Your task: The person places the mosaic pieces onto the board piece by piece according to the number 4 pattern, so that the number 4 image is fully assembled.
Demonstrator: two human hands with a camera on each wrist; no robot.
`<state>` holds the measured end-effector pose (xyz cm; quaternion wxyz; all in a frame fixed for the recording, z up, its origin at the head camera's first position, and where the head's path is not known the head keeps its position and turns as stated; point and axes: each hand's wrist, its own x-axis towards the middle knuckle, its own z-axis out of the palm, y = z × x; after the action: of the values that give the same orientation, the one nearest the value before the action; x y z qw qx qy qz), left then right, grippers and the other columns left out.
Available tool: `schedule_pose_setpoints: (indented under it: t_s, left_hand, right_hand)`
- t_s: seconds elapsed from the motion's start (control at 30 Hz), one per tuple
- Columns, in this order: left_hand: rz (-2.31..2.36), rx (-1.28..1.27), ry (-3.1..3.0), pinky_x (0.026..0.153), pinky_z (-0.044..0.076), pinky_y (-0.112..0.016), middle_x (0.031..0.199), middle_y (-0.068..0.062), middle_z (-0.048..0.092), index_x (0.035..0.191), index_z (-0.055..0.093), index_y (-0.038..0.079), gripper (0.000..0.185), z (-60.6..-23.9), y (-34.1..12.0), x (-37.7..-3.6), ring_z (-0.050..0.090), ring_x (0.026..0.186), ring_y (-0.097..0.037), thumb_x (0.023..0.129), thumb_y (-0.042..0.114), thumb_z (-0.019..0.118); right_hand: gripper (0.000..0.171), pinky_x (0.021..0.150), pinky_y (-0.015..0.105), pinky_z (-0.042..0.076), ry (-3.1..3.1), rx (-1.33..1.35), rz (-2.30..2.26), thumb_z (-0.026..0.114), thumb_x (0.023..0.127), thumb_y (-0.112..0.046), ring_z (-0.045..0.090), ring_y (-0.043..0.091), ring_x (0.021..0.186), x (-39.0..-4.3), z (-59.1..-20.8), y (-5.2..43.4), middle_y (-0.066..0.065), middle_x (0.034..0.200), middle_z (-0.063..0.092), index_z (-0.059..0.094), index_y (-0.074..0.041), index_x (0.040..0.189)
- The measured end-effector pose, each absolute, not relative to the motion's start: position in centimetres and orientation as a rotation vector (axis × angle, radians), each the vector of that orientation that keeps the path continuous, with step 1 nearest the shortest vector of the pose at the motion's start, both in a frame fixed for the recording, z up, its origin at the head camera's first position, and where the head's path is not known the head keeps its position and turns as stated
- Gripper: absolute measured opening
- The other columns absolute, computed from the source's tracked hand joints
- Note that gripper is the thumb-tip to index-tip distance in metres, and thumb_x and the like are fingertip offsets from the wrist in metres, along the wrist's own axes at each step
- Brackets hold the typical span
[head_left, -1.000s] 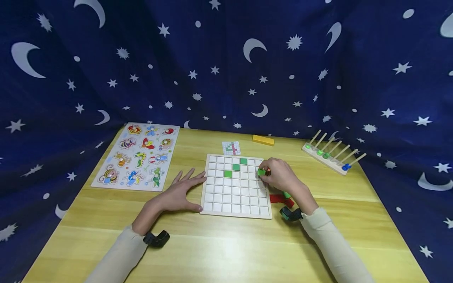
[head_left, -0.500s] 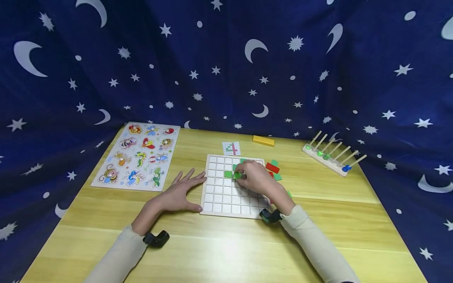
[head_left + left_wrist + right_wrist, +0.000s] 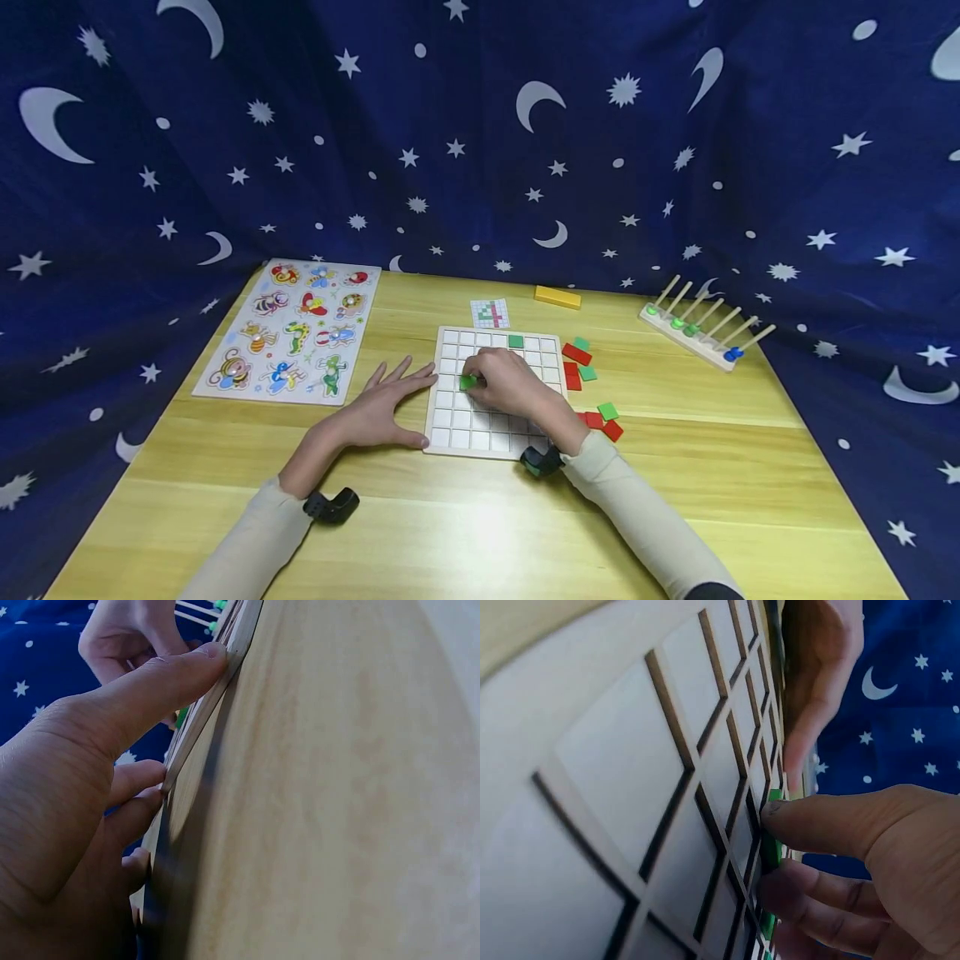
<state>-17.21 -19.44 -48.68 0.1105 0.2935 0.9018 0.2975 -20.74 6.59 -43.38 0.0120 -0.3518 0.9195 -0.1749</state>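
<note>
My right hand (image 3: 504,382) pinches a green square tile (image 3: 467,382) over the left part of a white gridded board (image 3: 480,441). In the right wrist view the thumb and a fingertip hold this tile (image 3: 770,851) at the grid. One green tile (image 3: 516,342) shows in the board's top row; the right hand covers the cells below it to the left. My left hand (image 3: 378,412) spreads its fingers along the board's left edge, and its thumb touches the edge (image 3: 238,649) in the left wrist view.
Loose red tiles (image 3: 572,376) and green tiles (image 3: 607,411) lie right of the board. Behind it are a pattern card (image 3: 490,314) and a yellow block (image 3: 558,297). An insect puzzle (image 3: 288,333) lies left; a peg rack (image 3: 686,335) stands at the back right.
My right hand has carried a green tile from the board's right edge leftward across the grid, uncovering the loose tiles at right. The left hand has stayed at the board's edge.
</note>
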Motion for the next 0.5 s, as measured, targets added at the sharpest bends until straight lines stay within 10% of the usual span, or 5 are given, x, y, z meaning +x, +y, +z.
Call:
schedule_pose_setpoints:
  t_s: [0.5]
  left_hand:
    - [0.9, 0.854, 2.64, 0.119, -0.01, -0.052, 0.165, 0.003, 0.021, 0.157, 0.035, 0.018, 0.101, -48.5, -19.4, -17.1, 0.0, 0.152, -0.028, 0.076, 0.06, 0.079]
  right_hand:
    - [0.021, 0.073, 0.034, 0.055, 2.781, -0.981, -0.68, 0.085, 0.079, -0.01, 0.067, 0.016, 0.088, -21.9, -43.5, 5.8, 0.001, 0.095, 0.073, 0.079, -0.013, 0.099]
